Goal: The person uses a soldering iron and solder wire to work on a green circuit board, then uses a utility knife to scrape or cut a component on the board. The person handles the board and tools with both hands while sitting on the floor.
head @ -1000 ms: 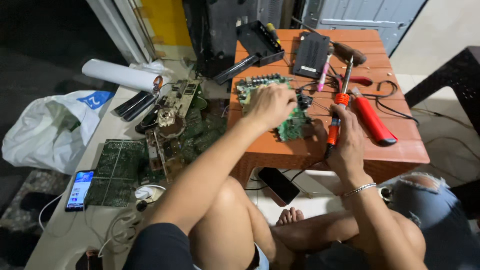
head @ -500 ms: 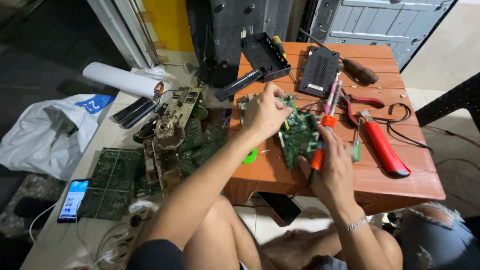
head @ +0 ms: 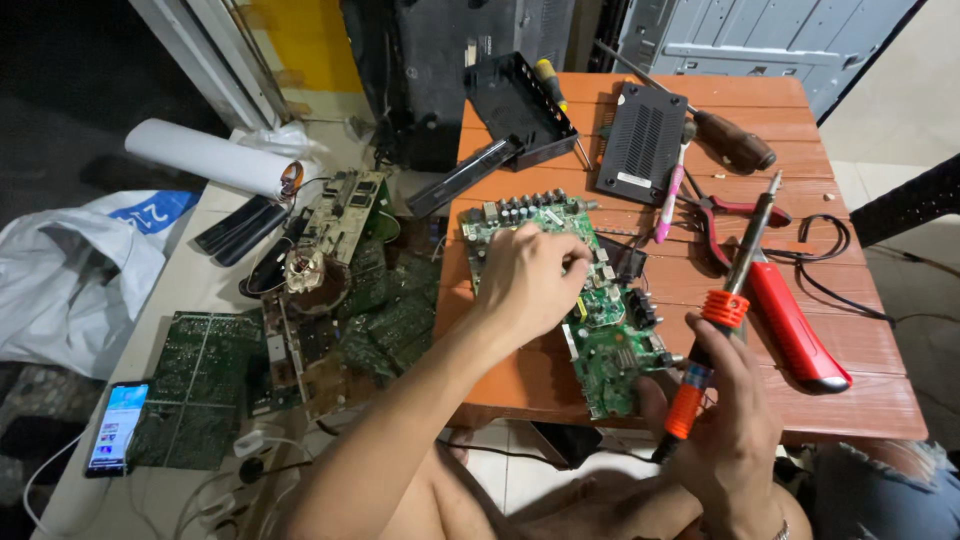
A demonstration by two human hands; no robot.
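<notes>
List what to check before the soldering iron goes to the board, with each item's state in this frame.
1. Board flat on the table: ok, though its near end reaches the table edge.
2. Left hand steadying the board: ok, fingers pressed on its middle.
3. Iron gripped by the handle in the right hand: ok, tip pointing up and away.
4. Tip clear of fingers and board: ok, it hangs above the pliers.
5. Iron's cord free of snags: cannot tell, it drops out of sight below the table edge.
6. Iron hot: cannot tell.
</notes>
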